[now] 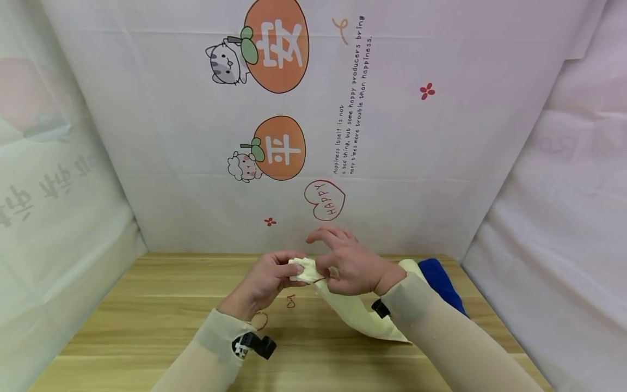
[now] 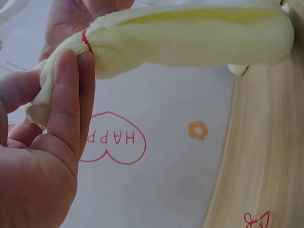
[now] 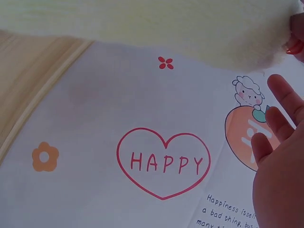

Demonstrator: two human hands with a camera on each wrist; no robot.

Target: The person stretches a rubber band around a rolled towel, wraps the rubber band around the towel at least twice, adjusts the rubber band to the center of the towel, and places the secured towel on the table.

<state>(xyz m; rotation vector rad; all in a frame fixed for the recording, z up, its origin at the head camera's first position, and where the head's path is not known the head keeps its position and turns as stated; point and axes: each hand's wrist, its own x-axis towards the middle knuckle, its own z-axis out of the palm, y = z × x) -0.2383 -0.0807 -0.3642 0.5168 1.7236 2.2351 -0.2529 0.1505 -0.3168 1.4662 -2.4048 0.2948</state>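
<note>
A pale yellow towel (image 1: 350, 310) is bunched at one end, with its long part running down to the right over the table. My left hand (image 1: 266, 277) pinches the bunched end between thumb and fingers. A thin red rubber band (image 2: 86, 41) circles the towel right at the left fingertips. At that band my right hand (image 1: 352, 264) bends its thumb and index finger, with red band showing against the fingers in the right wrist view. The other right fingers (image 3: 280, 123) stand out, spread apart from the towel.
On the wooden table (image 1: 147, 316) lie a twisted red rubber band (image 1: 291, 301) and another looped band (image 1: 262, 320), close to my left wrist. A blue cloth (image 1: 443, 286) lies at the right, beyond my right forearm. Printed white sheeting (image 1: 392, 136) encloses the back and sides.
</note>
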